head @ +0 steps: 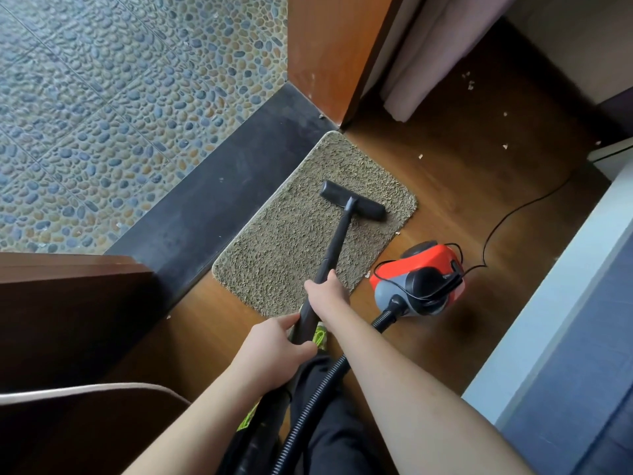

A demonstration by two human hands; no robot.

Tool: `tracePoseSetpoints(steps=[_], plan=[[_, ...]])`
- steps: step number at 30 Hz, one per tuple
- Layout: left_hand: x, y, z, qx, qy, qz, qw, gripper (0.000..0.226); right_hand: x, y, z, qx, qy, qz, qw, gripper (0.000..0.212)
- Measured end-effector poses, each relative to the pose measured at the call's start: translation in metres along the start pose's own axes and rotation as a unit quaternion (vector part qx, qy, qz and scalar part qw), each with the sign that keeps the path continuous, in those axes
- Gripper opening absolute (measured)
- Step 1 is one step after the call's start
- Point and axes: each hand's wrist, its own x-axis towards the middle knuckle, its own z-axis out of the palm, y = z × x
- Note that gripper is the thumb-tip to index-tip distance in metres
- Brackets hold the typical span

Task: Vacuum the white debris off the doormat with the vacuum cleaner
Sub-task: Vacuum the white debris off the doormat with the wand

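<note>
On the far left lies a pebble-patterned tiled floor (120, 97), edged by a dark stone threshold (212, 207) that runs diagonally toward an orange-brown wooden door frame (329, 53). A dark wooden panel (68, 303) fills the lower left.

Just beside the threshold, on the brown wooden floor (479, 186), lies the shaggy tan doormat (291, 241). The black vacuum head (352, 200) rests flat on the mat's far end, and the black wand (337, 245) slopes back from it toward the person.

The left hand (274, 341) grips the lower, thicker part of the wand, fingers curled round it. The right hand (325, 289) is clamped on the wand a little further up, nearer the head. Below the hands, the ribbed black hose (308, 406) curves past the person's dark trousers.

Right of the mat, just beside its near corner, sits the red and grey vacuum cleaner body (421, 275), with the hose plugged into its front. A thin black power cord (520, 207) trails away from it across the floor.

Small white scraps (471, 84) are scattered on the wooden floor to the right, well away from the mat, with one tiny fleck at the mat's right edge. A pale curtain (421, 56) hangs behind, and a blue and white surface (565, 320) fills the right edge.
</note>
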Motion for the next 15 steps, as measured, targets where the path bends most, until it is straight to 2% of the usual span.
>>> tracePoseSetpoints(steps=[6, 11, 15], plan=[[0.0018, 0.0032, 0.0041, 0.005, 0.013, 0.007, 1.0, 0.07, 0.0004, -0.0019, -0.0014, 0.003, -0.002, 0.003, 1.0, 0.072], [0.0039, 0.0097, -0.0025, 0.026, 0.016, 0.014, 0.999, 0.054, 0.0006, -0.0069, -0.0029, 0.027, -0.01, 0.004, 1.0, 0.073], [0.0041, 0.0085, -0.0014, 0.026, 0.018, 0.012, 0.999, 0.051, -0.0021, -0.0086, 0.0005, 0.033, -0.007, 0.006, 0.999, 0.074]])
